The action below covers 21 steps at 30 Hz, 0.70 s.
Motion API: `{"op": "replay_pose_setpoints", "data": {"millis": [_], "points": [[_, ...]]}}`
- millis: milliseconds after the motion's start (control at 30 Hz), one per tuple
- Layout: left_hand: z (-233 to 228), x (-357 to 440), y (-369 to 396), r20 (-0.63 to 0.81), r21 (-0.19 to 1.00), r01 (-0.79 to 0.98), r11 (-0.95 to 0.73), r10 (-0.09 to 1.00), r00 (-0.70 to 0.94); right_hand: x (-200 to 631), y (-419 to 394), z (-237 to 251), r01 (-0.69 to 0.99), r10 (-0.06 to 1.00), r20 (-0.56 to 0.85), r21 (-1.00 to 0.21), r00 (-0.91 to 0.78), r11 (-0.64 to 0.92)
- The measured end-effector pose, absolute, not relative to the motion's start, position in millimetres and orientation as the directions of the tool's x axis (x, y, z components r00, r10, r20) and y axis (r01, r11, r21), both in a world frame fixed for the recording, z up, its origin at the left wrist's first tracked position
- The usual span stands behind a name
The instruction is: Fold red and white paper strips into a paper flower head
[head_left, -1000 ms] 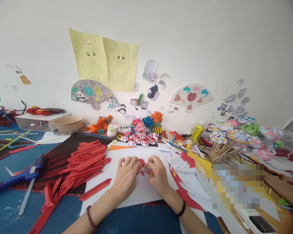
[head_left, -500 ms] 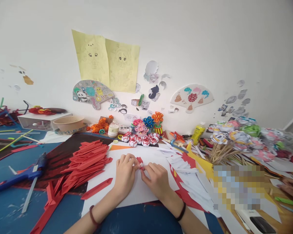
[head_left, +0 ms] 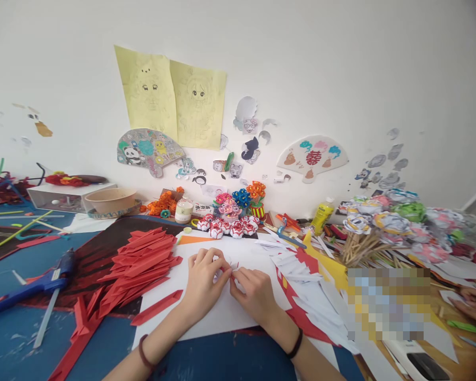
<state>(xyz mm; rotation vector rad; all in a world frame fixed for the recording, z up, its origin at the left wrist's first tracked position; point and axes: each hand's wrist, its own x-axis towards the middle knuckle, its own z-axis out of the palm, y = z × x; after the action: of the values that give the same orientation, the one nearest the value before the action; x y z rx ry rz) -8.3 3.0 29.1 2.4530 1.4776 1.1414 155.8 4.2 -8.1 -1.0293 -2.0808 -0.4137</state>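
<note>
My left hand [head_left: 203, 279] and my right hand [head_left: 255, 292] meet over a white sheet [head_left: 222, 317] in the middle of the table. Both pinch a small red and white paper piece [head_left: 230, 268] between their fingertips; most of it is hidden by the fingers. A pile of folded red paper strips [head_left: 143, 256] lies just left of my left hand. A heap of white and red paper pieces [head_left: 301, 280] lies to the right of my right hand.
A blue glue gun [head_left: 35, 286] lies at the left on the blue table. Small red and white paper flowers [head_left: 228, 228] and colourful paper pots stand behind the sheet. Paper flowers on sticks [head_left: 381, 227] fill the right. Another person's hand [head_left: 472, 307] rests at the right edge.
My fingers have closed further over the red paper piece, so less red shows. Both hands have shifted slightly left. The other person's hand at the right edge has drawn back.
</note>
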Motion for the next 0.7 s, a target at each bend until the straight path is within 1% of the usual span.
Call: {"op": "replay_pose_setpoints", "data": {"millis": [167,367,700], "points": [[33,-12,2,0.627,0.299,0.760,-0.576,0.719,0.299,155,6,-14,0.740,0.544,0.743,-0.098,-0.390,0.665],[35,-16,5,0.616,0.271,0.778,-0.567,0.723,0.312,152,7,-19,0.694,0.541,0.748,-0.151,-0.385,0.704],[36,-19,9,0.642,0.232,0.772,-0.592,0.689,0.336,149,2,-13,0.638,0.520,0.747,-0.169,-0.414,0.751]]}}
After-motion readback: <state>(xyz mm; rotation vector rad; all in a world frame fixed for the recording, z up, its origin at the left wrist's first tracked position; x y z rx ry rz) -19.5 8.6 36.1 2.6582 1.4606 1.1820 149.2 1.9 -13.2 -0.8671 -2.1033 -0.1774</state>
